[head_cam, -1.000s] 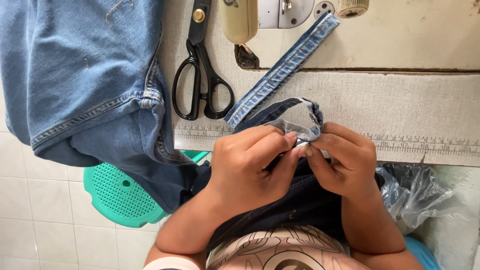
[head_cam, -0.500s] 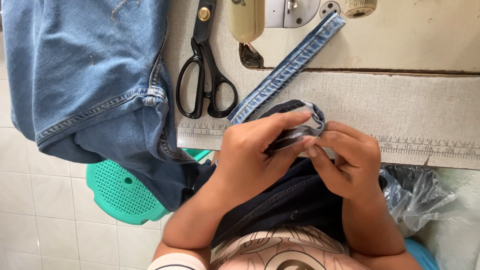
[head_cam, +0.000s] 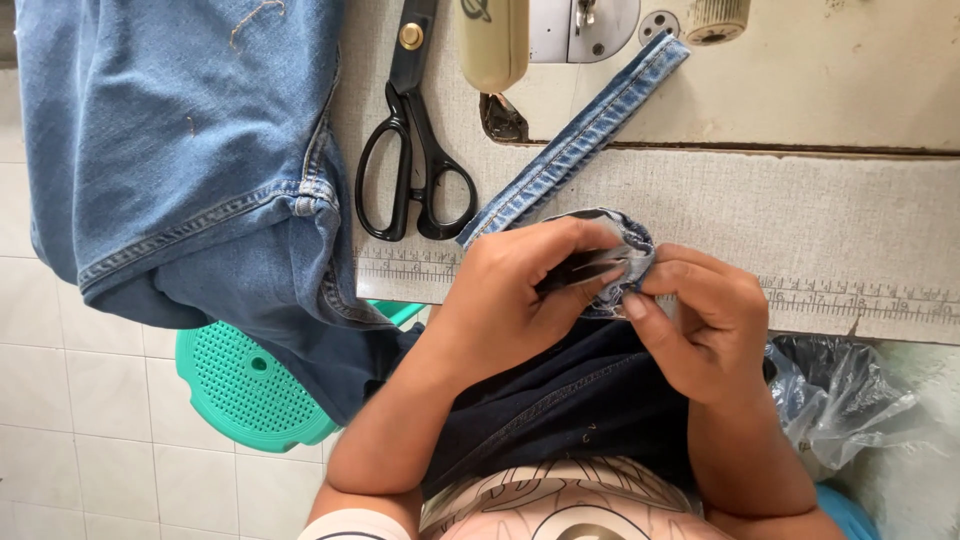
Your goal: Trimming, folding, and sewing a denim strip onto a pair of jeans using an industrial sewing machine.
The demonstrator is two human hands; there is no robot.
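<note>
The top edge cuts off the sewing machine [head_cam: 560,25], leaving only its lower part, and also the blade tips of the black scissors [head_cam: 415,130]; the blue jeans [head_cam: 180,150] run out past the top and left edges; the left hand [head_cam: 510,295] covers much of the folded denim piece [head_cam: 625,240], so what its fingers pinch there cannot be told; the right hand [head_cam: 705,320] hides the fold's other side; the teal stool [head_cam: 245,385] lies partly under the jeans; the markings on the counter [head_cam: 850,230] ruler strip are too small to read; the plastic bag [head_cam: 850,400] is cut by the right edge.
</note>
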